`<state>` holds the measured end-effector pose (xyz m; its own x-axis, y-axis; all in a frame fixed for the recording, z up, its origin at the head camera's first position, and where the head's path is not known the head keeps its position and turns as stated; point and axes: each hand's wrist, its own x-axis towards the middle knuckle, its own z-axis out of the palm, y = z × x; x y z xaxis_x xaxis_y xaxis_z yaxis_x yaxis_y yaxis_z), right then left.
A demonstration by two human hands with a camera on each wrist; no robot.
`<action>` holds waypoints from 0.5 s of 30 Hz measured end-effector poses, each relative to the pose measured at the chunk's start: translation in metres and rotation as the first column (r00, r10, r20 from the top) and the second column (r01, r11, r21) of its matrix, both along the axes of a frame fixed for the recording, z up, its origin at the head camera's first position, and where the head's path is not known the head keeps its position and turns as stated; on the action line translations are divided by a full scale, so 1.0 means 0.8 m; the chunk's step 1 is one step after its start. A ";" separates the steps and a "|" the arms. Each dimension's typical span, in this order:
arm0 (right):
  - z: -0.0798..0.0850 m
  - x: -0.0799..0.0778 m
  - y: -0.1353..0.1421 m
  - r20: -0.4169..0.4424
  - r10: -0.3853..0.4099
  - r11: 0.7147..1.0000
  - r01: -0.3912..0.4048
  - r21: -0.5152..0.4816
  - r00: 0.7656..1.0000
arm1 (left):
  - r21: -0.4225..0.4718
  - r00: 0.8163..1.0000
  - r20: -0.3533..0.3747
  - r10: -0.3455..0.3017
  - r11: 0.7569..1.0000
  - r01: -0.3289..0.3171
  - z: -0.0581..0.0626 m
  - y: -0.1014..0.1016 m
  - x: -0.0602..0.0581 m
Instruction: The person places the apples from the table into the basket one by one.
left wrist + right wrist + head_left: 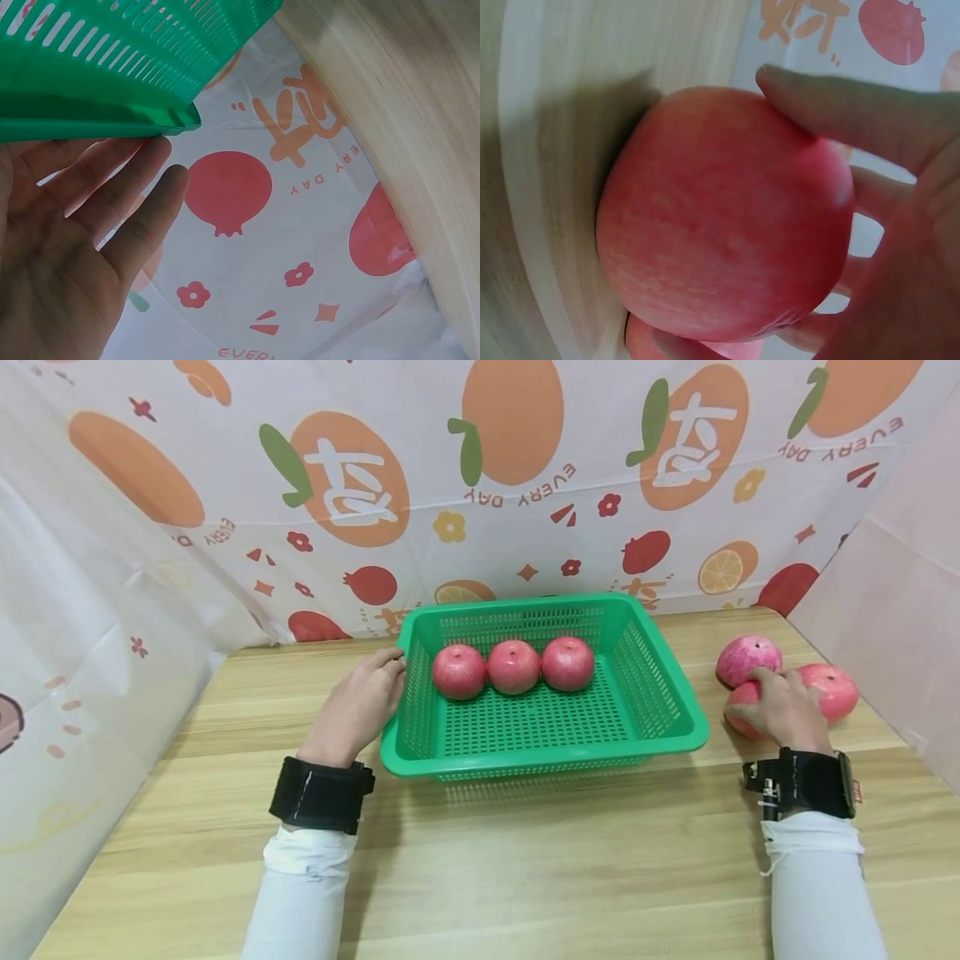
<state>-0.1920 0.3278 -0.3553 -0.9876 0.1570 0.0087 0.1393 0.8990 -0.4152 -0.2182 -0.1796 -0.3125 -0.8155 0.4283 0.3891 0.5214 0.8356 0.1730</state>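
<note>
My left hand [363,706] is at the left side of a green plastic basket [543,757]. Its fairly straight fingers [112,180] touch the basket's rim from outside. Three red apples stand in a row inside the basket: a left apple [459,672], a middle apple [513,667] and a right apple [567,663]. Over on the right, my right hand [789,712] grips a red apple [724,214], thumb and fingers spread round its sides. Beside that hand lie a pinkish apple [750,658] behind and a lighter red apple [831,690] to the right.
The basket and fruit stand on a light wooden table [570,868]. A white cloth [525,552] with printed fruit hangs behind the table, with more pale sheeting [90,635] on the left. Both wrists wear black straps [318,795].
</note>
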 end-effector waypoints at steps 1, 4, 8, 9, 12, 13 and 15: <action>0.001 -0.001 0.001 0.017 0.016 1.000 -0.016 -0.003 1.000 | 0.000 1.000 0.000 0.000 1.000 0.000 0.000 0.000 0.000; 0.002 -0.002 0.002 0.074 0.057 0.998 -0.056 -0.021 0.996 | -0.001 1.000 -0.002 0.000 1.000 0.000 0.001 0.000 0.001; 0.002 -0.004 0.003 0.110 0.097 0.995 -0.093 -0.041 0.989 | -0.001 1.000 0.002 0.003 1.000 -0.003 0.001 0.000 0.001; 0.002 -0.005 0.002 0.115 0.101 0.994 -0.097 -0.043 0.988 | -0.001 1.000 0.006 0.006 1.000 -0.006 0.001 0.000 0.001; 0.000 -0.005 0.002 0.112 0.099 0.995 -0.095 -0.040 0.989 | -0.003 1.000 0.016 0.013 1.000 -0.013 0.001 0.000 0.001; 0.000 -0.005 0.002 0.112 0.098 0.995 -0.094 -0.039 0.989 | -0.003 1.000 0.019 0.016 1.000 -0.016 0.001 0.000 0.001; -0.001 -0.005 0.002 0.112 0.096 0.995 -0.093 -0.037 0.989 | -0.002 1.000 0.025 0.018 1.000 -0.018 0.000 0.000 0.001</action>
